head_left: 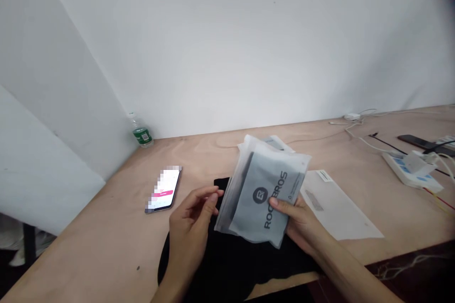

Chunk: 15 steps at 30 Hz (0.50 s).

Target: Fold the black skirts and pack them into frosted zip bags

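My right hand (pixel 296 218) grips a frosted zip bag (pixel 241 218) by its right side, thumb on the front. Inside the bag is a grey packet (pixel 259 170) printed with dark "ROCKBROS" lettering and a round logo. The bag is held tilted above black cloth (pixel 227 265). My left hand (pixel 192 222) is curled at the bag's left, zip-side edge, with thumb and fingertips pinched together there. Exactly how much of the edge they hold is hard to see. Behind the held bag, another bag (pixel 279 143) with a grey print lies partly hidden on the table.
A flat frosted bag (pixel 344 213) lies to the right on the wooden table (pixel 106 232). A lit phone (pixel 165 189) and a green-labelled bottle (pixel 142 135) are at the left. A power strip (pixel 412 173), cables and a dark phone (pixel 421 143) occupy the right.
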Motion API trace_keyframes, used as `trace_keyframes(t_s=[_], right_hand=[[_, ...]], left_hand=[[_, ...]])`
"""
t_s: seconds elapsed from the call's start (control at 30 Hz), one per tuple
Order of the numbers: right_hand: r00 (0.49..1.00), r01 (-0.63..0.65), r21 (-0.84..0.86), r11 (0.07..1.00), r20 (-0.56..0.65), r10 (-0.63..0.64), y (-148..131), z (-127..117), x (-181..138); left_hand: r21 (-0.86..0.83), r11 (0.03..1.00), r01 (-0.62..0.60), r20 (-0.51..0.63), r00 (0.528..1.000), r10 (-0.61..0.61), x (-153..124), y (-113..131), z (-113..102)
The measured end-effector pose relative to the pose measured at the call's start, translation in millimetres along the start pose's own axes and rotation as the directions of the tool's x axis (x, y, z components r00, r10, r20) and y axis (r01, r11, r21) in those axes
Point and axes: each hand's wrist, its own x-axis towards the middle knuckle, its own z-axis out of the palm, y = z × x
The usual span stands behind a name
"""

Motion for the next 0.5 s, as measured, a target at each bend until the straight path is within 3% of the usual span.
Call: trace_keyframes(t_s=[0.1, 0.3, 0.4, 0.5], right_hand=[[0.991, 0.035, -0.125, 0.991, 0.133, -0.019, -4.8, 1.7, 0.5], [0.976, 0.001, -0.290, 0.957, 0.207, 0.062, -8.8, -0.3, 3.7], [0.970, -0.009, -0.331, 0.944, 0.225, 0.088, -8.6, -2.5, 5.2], [0.979, 0.000, -0.282, 0.959, 0.196, 0.058, -5.1, -2.2, 6.4]], left_hand=[[0.035, 0.994, 0.103, 0.242, 0.964, -0.108, 11.5, 10.5, -10.1], [-0.007, 0.967, 0.254, 0.556, 0.805, -0.208, 11.3, 15.9, -12.2], [0.004, 0.950, 0.313, 0.614, 0.748, -0.250, 11.7, 14.7, -10.0], [0.005, 0.932, 0.363, 0.566, 0.767, -0.302, 12.3, 11.6, -6.9]])
